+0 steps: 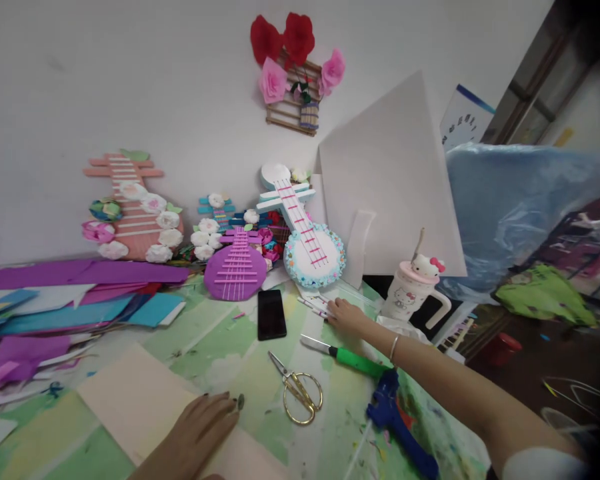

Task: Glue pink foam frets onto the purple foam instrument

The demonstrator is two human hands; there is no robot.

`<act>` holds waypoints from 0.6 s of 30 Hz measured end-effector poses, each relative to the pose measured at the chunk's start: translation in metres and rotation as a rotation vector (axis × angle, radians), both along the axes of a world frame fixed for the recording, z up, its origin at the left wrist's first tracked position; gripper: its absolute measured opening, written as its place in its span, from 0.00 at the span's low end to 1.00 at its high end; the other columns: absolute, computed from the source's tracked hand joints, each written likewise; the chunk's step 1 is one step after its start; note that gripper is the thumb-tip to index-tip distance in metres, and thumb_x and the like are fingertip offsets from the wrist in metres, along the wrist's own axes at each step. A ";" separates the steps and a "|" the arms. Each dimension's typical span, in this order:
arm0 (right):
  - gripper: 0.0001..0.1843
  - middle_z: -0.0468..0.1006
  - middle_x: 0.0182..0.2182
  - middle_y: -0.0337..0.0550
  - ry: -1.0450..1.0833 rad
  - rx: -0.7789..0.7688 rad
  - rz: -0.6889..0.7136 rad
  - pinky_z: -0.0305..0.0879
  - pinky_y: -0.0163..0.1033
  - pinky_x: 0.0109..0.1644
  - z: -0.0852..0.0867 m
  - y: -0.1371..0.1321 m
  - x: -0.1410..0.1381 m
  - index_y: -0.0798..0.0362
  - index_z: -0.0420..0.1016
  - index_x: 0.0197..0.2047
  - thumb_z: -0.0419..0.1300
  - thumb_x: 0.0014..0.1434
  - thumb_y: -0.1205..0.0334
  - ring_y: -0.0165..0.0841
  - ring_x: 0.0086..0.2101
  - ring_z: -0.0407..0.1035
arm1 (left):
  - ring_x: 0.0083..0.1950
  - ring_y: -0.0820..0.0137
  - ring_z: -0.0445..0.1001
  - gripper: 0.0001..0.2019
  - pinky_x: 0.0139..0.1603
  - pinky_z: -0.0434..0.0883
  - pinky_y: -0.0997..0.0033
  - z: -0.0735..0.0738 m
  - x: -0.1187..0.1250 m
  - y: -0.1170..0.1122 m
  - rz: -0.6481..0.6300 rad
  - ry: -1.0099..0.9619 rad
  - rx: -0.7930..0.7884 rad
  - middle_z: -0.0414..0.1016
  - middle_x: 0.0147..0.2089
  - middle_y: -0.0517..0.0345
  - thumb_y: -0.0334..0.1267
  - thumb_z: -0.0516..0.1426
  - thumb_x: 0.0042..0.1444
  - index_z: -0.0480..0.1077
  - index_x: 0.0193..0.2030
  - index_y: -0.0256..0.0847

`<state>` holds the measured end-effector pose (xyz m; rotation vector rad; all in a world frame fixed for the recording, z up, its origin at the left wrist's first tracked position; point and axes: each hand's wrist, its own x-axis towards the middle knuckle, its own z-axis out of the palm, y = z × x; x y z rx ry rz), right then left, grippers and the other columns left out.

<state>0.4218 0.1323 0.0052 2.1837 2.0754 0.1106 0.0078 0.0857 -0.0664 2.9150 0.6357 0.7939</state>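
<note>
My left hand (203, 423) lies flat, fingers out, on a pale peach foam sheet (135, 400) at the table's near edge. My right hand (347, 315) reaches far across the table and its fingers rest on white and pink pens (313, 307) below a white guitar-shaped craft (310, 250). A bracelet circles that wrist. Whether the fingers have closed on a pen is hidden. Gold-handled scissors (297, 393) lie between my hands, and a green-handled knife (345, 357) lies just under my right forearm.
A black phone (271, 314) lies face up by a purple guitar craft (236, 270). A blue glue gun (397, 423) sits at the right edge. A cartoon-cat mug (413, 287), white foam boards (395, 180) and coloured paper sheets (75, 307) ring the table.
</note>
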 end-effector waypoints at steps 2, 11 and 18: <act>0.19 0.70 0.51 0.48 -0.014 0.026 -0.021 0.69 0.49 0.48 -0.001 0.009 -0.001 0.55 0.66 0.54 0.56 0.63 0.56 0.37 0.46 0.69 | 0.58 0.57 0.66 0.29 0.61 0.62 0.57 0.005 -0.002 0.004 -0.044 0.062 0.000 0.70 0.58 0.52 0.48 0.55 0.57 0.56 0.65 0.51; 0.18 0.69 0.52 0.49 0.018 0.102 -0.107 0.66 0.52 0.51 0.011 0.024 -0.028 0.55 0.67 0.54 0.57 0.62 0.57 0.39 0.49 0.67 | 0.45 0.64 0.65 0.08 0.47 0.63 0.63 0.047 0.022 0.000 0.036 0.188 -0.311 0.69 0.44 0.53 0.32 0.55 0.54 0.68 0.42 0.42; 0.19 0.71 0.49 0.48 0.253 -0.003 -0.020 0.68 0.49 0.48 0.008 0.031 -0.108 0.55 0.67 0.53 0.56 0.62 0.55 0.37 0.45 0.69 | 0.42 0.65 0.65 0.05 0.44 0.61 0.65 0.059 0.038 0.004 0.112 0.277 -0.374 0.69 0.39 0.56 0.28 0.57 0.49 0.65 0.32 0.40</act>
